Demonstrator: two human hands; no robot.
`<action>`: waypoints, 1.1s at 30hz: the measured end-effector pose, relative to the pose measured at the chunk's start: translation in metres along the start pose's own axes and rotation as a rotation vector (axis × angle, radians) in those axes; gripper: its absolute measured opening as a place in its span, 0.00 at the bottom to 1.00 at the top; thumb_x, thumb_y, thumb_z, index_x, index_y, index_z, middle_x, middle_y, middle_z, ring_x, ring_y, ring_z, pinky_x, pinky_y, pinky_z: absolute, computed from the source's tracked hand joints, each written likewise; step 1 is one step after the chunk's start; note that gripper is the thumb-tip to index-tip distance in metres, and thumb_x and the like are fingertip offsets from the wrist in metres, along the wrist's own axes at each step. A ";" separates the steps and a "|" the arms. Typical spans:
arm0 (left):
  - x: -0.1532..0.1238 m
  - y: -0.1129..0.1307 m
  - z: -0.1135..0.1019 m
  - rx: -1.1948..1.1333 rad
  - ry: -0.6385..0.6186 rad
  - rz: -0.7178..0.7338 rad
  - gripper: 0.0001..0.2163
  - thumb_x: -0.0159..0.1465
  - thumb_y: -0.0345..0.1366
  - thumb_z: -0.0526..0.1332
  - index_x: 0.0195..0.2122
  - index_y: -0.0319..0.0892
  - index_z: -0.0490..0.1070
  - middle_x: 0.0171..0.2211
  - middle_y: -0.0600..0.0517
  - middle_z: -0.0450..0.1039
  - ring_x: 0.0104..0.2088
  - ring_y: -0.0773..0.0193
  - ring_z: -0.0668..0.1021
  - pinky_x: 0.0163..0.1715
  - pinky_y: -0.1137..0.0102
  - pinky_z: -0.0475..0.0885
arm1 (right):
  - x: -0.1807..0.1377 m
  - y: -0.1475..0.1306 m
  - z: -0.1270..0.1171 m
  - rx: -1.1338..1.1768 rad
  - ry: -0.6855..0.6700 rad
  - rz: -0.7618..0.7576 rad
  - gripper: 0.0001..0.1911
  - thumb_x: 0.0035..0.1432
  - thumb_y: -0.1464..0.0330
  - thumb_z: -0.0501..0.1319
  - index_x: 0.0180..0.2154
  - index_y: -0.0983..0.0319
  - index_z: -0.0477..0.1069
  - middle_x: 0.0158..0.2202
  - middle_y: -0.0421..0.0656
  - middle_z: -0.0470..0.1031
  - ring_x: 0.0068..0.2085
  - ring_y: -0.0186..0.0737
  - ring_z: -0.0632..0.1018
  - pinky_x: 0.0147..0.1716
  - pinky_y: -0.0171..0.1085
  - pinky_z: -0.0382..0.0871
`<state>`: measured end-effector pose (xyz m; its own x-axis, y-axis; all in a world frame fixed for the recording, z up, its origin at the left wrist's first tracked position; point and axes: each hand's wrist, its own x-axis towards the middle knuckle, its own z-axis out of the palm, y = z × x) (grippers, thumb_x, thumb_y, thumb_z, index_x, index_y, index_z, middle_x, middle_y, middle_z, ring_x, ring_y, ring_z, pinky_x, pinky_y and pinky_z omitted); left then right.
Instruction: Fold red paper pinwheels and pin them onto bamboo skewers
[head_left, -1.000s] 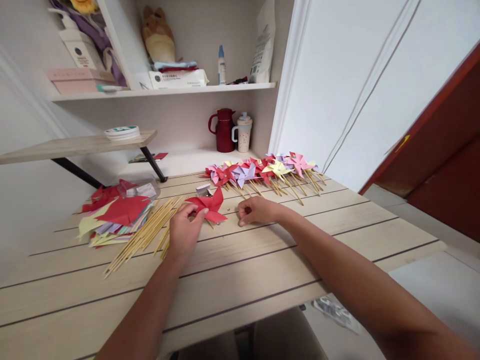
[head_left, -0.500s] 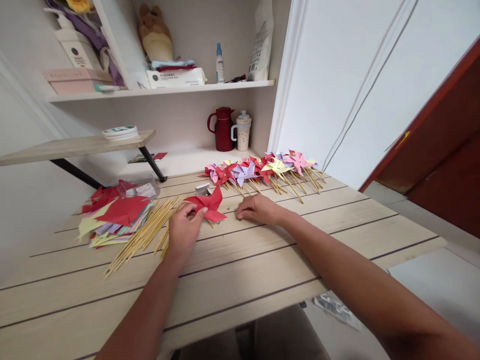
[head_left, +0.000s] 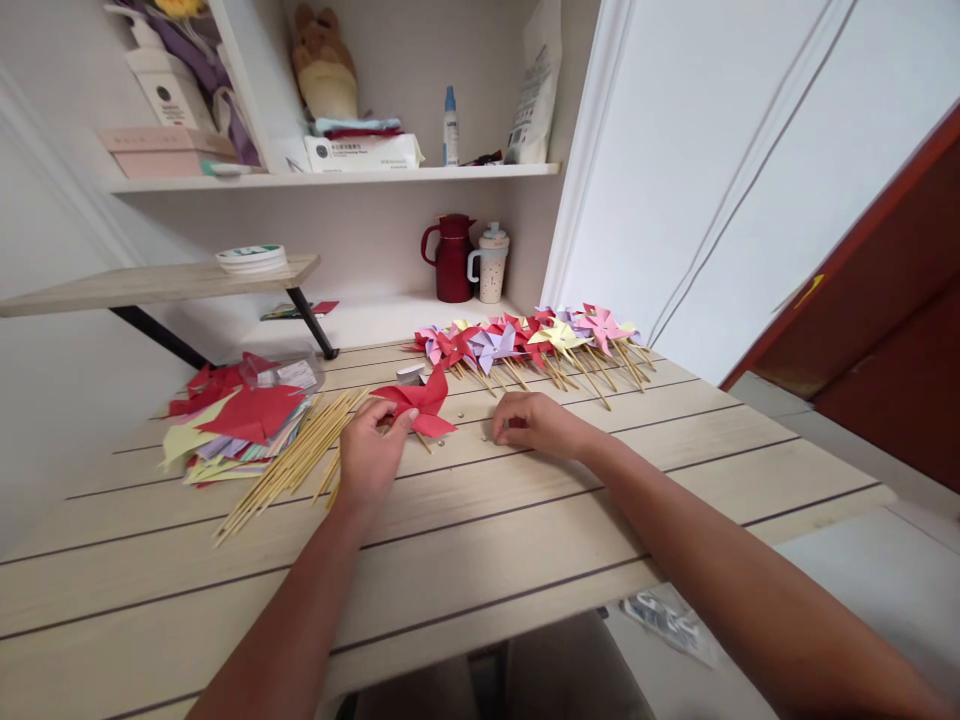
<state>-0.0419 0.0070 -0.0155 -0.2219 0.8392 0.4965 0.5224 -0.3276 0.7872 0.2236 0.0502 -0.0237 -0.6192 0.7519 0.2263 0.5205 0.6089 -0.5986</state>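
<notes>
A red paper pinwheel (head_left: 424, 402) is pinched along its left side between the thumb and fingers of my left hand (head_left: 373, 440). A short bit of stick shows below its lower edge. My right hand (head_left: 529, 422) rests low over the table to the right, fingers curled in and tips together; whether they hold something tiny is hidden. A small shiny pin (head_left: 485, 437) lies right by those fingertips. Two more small pins lie between my hands, one a metal-coloured pin (head_left: 441, 442) just under the pinwheel. A small open box (head_left: 410, 375) sits behind the pinwheel.
Bamboo sticks (head_left: 292, 460) lie beside my left hand, with a stack of coloured paper (head_left: 240, 430) farther left. Finished pinwheels (head_left: 525, 340) lie in a heap at the back. A red jug (head_left: 454, 260) and a cup (head_left: 492, 265) stand behind them.
My right hand has shifted slightly right, and its fingers are curled further in. The left hand keeps the red pinwheel in nearly the same spot. The whole view has shifted a little.
</notes>
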 end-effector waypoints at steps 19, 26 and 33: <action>-0.004 0.002 0.004 0.063 -0.228 -0.017 0.08 0.56 0.38 0.64 0.22 0.44 0.71 0.23 0.56 0.69 0.27 0.64 0.71 0.31 0.69 0.66 | 0.006 -0.016 0.015 -0.122 0.035 0.046 0.06 0.57 0.73 0.63 0.35 0.59 0.79 0.37 0.45 0.78 0.38 0.43 0.75 0.39 0.38 0.64; -0.003 0.005 0.003 0.121 -0.208 0.046 0.08 0.56 0.38 0.63 0.22 0.45 0.70 0.24 0.55 0.69 0.28 0.63 0.71 0.32 0.69 0.66 | 0.006 -0.019 0.017 0.043 0.065 0.084 0.06 0.54 0.76 0.61 0.28 0.61 0.75 0.30 0.41 0.76 0.32 0.37 0.71 0.34 0.36 0.61; -0.002 0.008 0.002 0.008 -0.108 0.029 0.07 0.55 0.39 0.64 0.22 0.43 0.72 0.25 0.54 0.71 0.28 0.63 0.71 0.32 0.69 0.66 | 0.007 -0.010 0.010 0.379 0.186 0.198 0.08 0.56 0.64 0.60 0.31 0.62 0.73 0.29 0.41 0.75 0.29 0.36 0.71 0.31 0.35 0.64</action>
<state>-0.0361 0.0035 -0.0111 -0.1165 0.8713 0.4767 0.5337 -0.3498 0.7699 0.2076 0.0469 -0.0236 -0.3952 0.8982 0.1925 0.3456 0.3396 -0.8748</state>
